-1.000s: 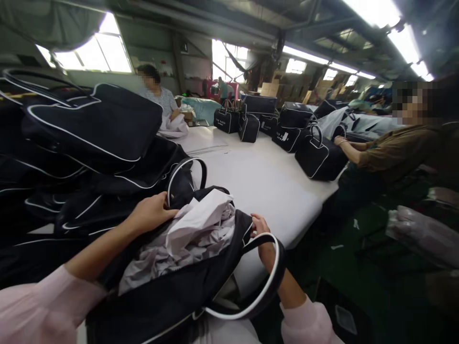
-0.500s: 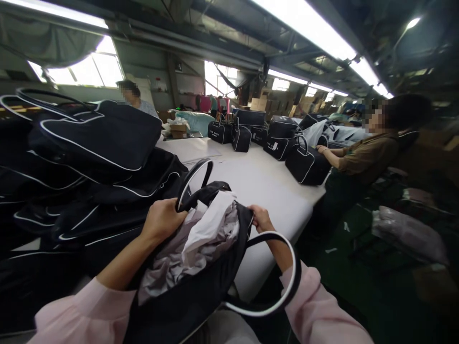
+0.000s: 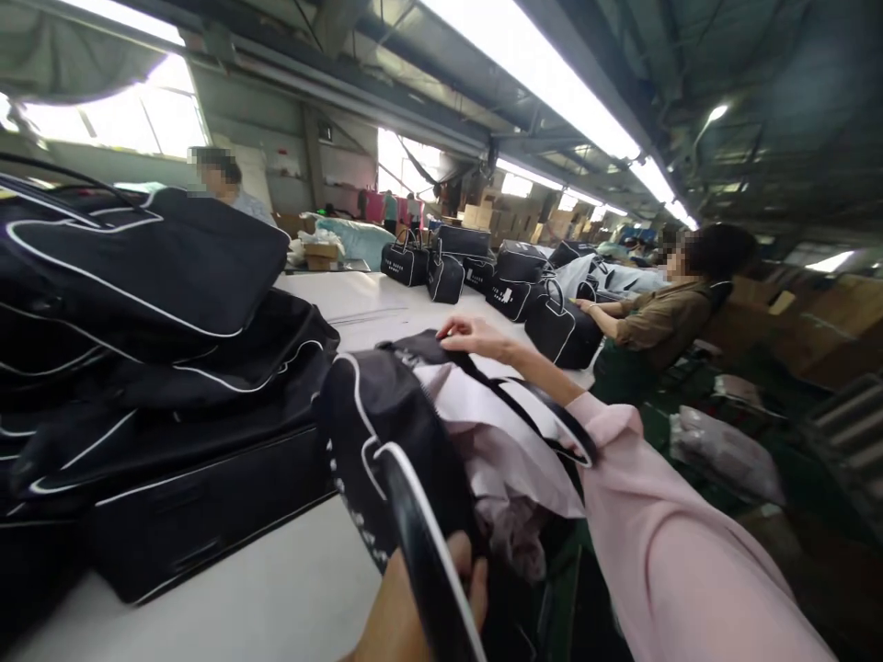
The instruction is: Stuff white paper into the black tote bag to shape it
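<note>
A black bag [image 3: 393, 405] with white piping tilts in front of me, its top open. Crumpled pale paper [image 3: 503, 446] fills the opening and bulges out on the right. At the near end, my left hand [image 3: 420, 602] is closed on the bag's edge, partly covered by a black and white handle [image 3: 420, 515]. My right hand [image 3: 475, 337] reaches over to the far end, fingers bent and pinching the bag's edge there. The second handle [image 3: 552, 414] hangs beneath my right forearm.
Black bags [image 3: 144, 267] lie heaped on the white table [image 3: 359, 299] at left. Several filled bags [image 3: 455, 276] stand farther back. A co-worker [image 3: 662, 313] on the right handles another black bag [image 3: 562, 331]; a second person [image 3: 238, 198] is behind the heap. Wrapped bundles [image 3: 724, 450] lie at right.
The bag has turned, so its lettered side now faces left. My left hand has moved down to the near end, my right hand to the far end. The view has shifted right.
</note>
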`<state>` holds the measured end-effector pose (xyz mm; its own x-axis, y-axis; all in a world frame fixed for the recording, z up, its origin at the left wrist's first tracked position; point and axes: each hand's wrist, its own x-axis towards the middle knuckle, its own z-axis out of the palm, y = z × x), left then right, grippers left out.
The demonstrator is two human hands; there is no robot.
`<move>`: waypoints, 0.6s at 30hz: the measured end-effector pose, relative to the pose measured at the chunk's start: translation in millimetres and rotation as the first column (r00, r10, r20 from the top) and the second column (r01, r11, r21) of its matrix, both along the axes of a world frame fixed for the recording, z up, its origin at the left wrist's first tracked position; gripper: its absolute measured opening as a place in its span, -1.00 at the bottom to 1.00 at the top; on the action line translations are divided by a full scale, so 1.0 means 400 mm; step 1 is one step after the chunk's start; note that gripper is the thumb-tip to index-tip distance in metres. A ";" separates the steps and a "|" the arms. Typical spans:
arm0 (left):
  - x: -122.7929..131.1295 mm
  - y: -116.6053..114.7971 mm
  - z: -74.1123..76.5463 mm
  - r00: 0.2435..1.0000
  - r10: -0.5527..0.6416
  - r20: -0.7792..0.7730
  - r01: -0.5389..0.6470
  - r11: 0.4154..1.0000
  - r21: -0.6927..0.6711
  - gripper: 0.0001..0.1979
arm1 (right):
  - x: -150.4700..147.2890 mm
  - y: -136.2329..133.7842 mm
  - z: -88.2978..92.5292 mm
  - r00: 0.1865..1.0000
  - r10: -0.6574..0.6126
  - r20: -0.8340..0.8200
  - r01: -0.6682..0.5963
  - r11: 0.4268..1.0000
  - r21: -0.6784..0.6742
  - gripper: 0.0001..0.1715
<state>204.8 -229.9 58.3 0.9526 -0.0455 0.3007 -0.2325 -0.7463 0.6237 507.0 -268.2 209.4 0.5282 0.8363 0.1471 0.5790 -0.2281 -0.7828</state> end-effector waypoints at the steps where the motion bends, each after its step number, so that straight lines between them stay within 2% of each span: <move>1: -0.015 0.002 -0.045 0.994 -0.100 0.041 0.093 0.986 0.140 -0.70 | -0.038 0.036 -0.055 0.997 0.065 -0.030 -0.067 0.996 -0.051 -0.62; 2: -0.029 0.010 -0.082 0.981 -0.179 0.068 0.156 0.954 0.258 -0.70 | -0.079 0.073 -0.113 0.992 0.112 -0.066 -0.117 0.990 -0.074 -0.60; 4: -0.053 0.040 -0.128 0.964 -0.256 0.077 0.211 0.905 0.369 -0.73 | -0.160 0.144 -0.216 0.981 0.167 -0.096 -0.173 0.983 -0.058 -0.57; 5: -0.064 0.058 -0.137 0.967 -0.247 0.068 0.205 0.906 0.371 -0.73 | -0.198 0.175 -0.252 0.978 0.196 -0.075 -0.199 0.980 -0.029 -0.58; 7: -0.086 0.089 -0.131 0.972 -0.225 0.073 0.188 0.921 0.343 -0.70 | -0.265 0.225 -0.288 0.955 0.294 0.033 -0.294 0.956 -0.001 -0.69; 10: -0.111 0.105 -0.089 0.940 -0.282 0.194 0.195 0.907 0.373 -0.65 | -0.343 0.281 -0.271 0.885 0.415 0.210 -0.409 0.909 -0.072 -0.83; 12: -0.120 0.099 -0.054 0.912 -0.316 0.260 0.207 0.905 0.373 -0.62 | -0.388 0.318 -0.241 0.829 0.527 0.190 -0.484 0.845 -0.228 -0.76; 13: -0.122 0.094 -0.039 0.906 -0.319 0.279 0.217 0.914 0.341 -0.59 | -0.409 0.338 -0.226 0.801 0.583 0.137 -0.516 0.788 -0.336 -0.71; 15: -0.123 0.091 -0.015 0.911 -0.288 0.297 0.223 0.946 0.233 -0.54 | -0.444 0.379 -0.200 0.750 0.661 0.026 -0.537 0.631 -0.560 -0.65; 16: -0.124 0.094 -0.007 0.919 -0.258 0.297 0.215 0.962 0.170 -0.52 | -0.456 0.398 -0.190 0.741 0.672 0.023 -0.496 0.570 -0.656 -0.67; 18: -0.127 0.110 0.003 0.934 -0.226 0.276 0.222 0.974 0.045 -0.51 | -0.465 0.430 -0.177 0.719 0.687 0.104 -0.369 0.504 -0.781 -0.69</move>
<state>154.1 -185.8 59.7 0.7963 -0.2537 0.5492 -0.5568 -0.6623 0.5014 320.9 -96.1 138.5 -0.0151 0.8612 -0.5081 0.9616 -0.1268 -0.2436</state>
